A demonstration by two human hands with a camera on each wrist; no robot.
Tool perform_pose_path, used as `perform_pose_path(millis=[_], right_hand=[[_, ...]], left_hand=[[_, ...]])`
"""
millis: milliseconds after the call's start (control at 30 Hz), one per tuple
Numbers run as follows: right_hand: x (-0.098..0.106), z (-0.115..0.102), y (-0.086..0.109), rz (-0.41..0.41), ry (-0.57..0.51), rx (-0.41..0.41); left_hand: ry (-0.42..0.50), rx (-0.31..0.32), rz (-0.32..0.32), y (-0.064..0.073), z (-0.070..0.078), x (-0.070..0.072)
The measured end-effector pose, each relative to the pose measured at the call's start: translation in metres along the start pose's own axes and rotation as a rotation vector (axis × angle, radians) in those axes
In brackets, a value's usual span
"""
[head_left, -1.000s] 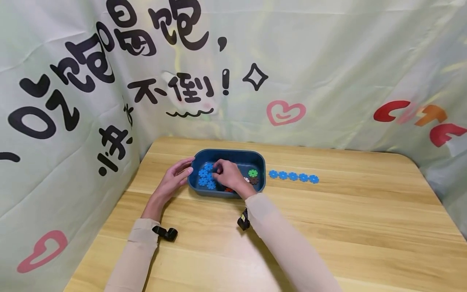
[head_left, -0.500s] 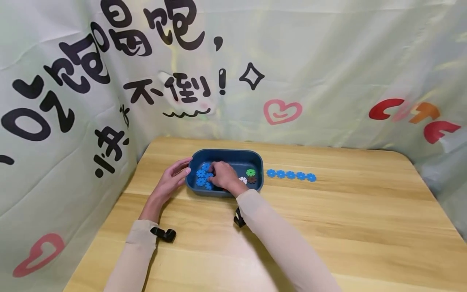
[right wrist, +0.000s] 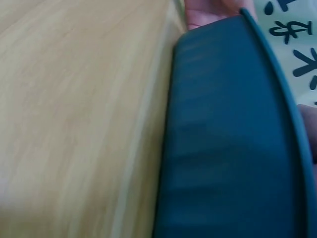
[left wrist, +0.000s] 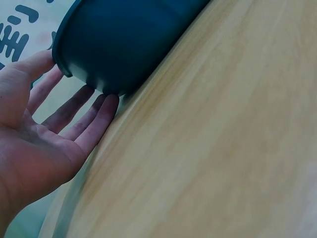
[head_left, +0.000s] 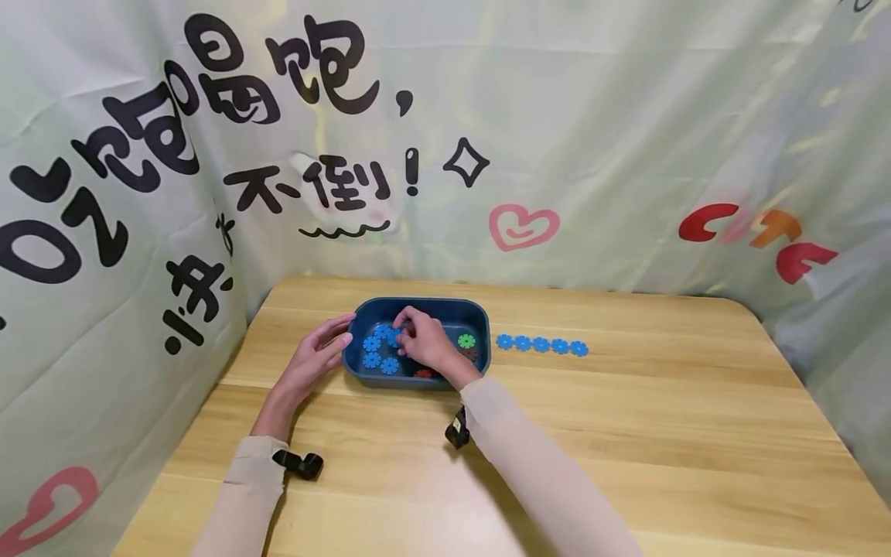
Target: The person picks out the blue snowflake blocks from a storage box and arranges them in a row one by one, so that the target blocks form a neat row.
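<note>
A dark blue tray (head_left: 418,381) stands at the back of the table. My left hand (head_left: 316,360) rests against its left end; in the left wrist view the fingers (left wrist: 101,121) are extended to the outer wall, thumb at the rim. My right hand (head_left: 428,344) is inside the tray, pinching a blue snowflake disc (head_left: 394,338) between thumb and forefinger. Several more blue discs (head_left: 372,360) lie at the tray's left end. A green disc (head_left: 466,340), a brown disc (head_left: 471,354) and a red disc (head_left: 423,374) show around the right hand and forearm.
Right of the tray, several blue discs (head_left: 541,345) lie in a straight row on the wooden table (head_left: 661,433). A printed curtain (head_left: 592,139) hangs behind and along the left side. Black wrist cameras sit on both sleeves.
My right hand has risen slightly from the tray floor, with one blue disc coming away from the others. The white disc is now hidden. My left hand stays at the tray; the view has shifted.
</note>
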State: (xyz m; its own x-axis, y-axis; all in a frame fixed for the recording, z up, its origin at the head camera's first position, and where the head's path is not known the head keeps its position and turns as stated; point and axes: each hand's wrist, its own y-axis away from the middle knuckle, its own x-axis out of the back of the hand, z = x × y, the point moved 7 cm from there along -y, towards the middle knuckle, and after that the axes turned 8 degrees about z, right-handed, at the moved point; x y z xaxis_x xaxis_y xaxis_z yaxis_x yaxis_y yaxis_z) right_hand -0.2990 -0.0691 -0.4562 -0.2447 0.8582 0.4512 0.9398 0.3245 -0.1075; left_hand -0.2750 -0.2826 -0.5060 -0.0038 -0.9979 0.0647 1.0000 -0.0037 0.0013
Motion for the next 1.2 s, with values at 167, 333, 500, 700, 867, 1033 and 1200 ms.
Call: perform_pose_path(millis=[167,333,500,700,867,1033,1200], right_hand=[[0.019,-0.005,0.006,0.019,-0.087,0.015],[0.042,-0.008,0.016,0.070,-0.110,0.034],[0.061,-0.011,0.026,0.096,-0.138,0.044],[0.073,-0.012,0.035,0.110,-0.204,0.080],[0.087,-0.006,0.046,0.138,-0.205,0.076],[0.105,-0.002,0.059,0.182,-0.173,0.054],[0.127,0.006,0.070,0.233,-0.080,0.059]], left_hand=[[-0.022,-0.015,0.001,-0.002,0.001,0.001],[-0.031,0.004,-0.007,-0.003,-0.001,-0.001],[-0.012,0.025,-0.008,-0.003,-0.001,-0.004],[-0.019,0.038,-0.004,0.004,0.008,-0.001],[-0.016,0.034,0.003,-0.001,-0.001,0.003],[-0.030,0.026,0.004,0.001,-0.003,0.003],[-0.031,0.027,0.003,0.000,-0.002,0.002]])
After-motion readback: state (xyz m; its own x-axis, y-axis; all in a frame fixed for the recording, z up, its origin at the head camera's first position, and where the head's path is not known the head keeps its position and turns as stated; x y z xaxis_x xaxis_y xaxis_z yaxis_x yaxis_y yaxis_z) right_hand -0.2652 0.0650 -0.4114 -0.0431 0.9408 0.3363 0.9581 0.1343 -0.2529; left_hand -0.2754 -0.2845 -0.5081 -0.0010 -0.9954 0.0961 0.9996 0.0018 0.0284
